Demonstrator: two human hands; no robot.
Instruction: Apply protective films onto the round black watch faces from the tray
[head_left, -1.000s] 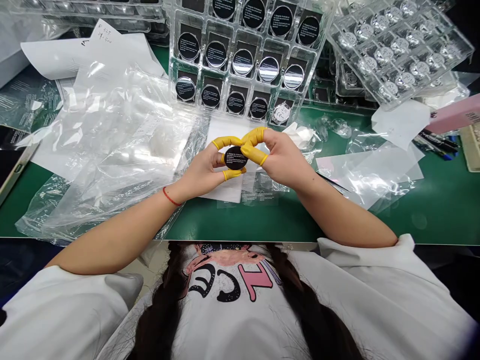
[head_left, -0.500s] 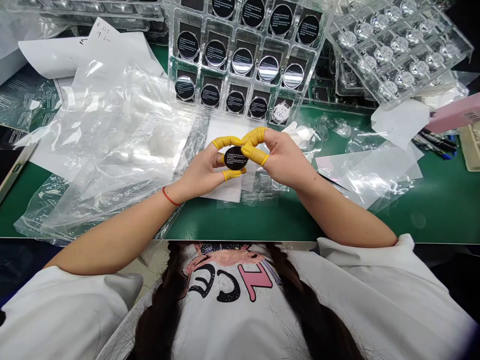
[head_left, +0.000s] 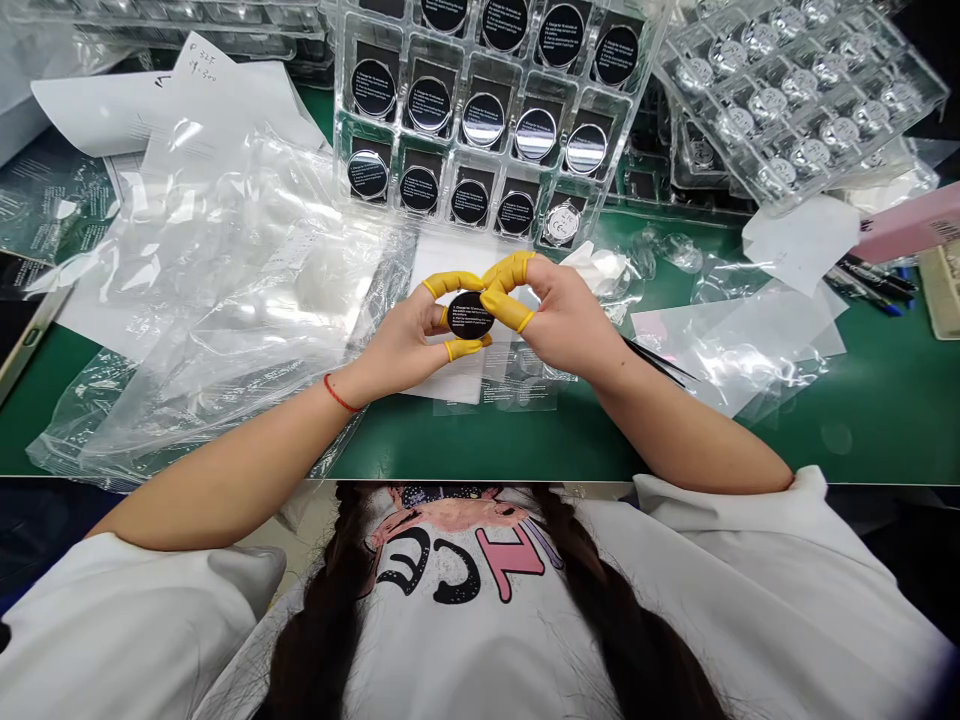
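Observation:
A round watch point(head_left: 470, 316) with a black face and small white printed text is held up over the table, face towards me. My left hand point(head_left: 401, 340) is closed round its rim, yellow finger cots on the fingertips above and below. At the upper right edge of the watch, my right hand point(head_left: 544, 300) pinches with thumb and forefinger, also in yellow cots. Whether a film lies between those tips is hidden. Black tweezers point(head_left: 660, 362) stick out from behind the right wrist; I cannot tell if the right hand holds them. Beneath lies a white pad point(head_left: 457, 385) with clear printed film point(head_left: 517, 385).
A clear tray point(head_left: 345, 130) of black-faced watches stands beyond my hands, one watch showing its silver back point(head_left: 561, 222). Plastic bags point(head_left: 247, 270) cover the left side. At right are another tray point(head_left: 787, 110), film sheets point(head_left: 750, 340), pens point(head_left: 870, 285) and a pink box point(head_left: 911, 225).
Both hands keep the same hold on the watch, with only a tiny shift to the left. More of the tweezers shows behind the right wrist.

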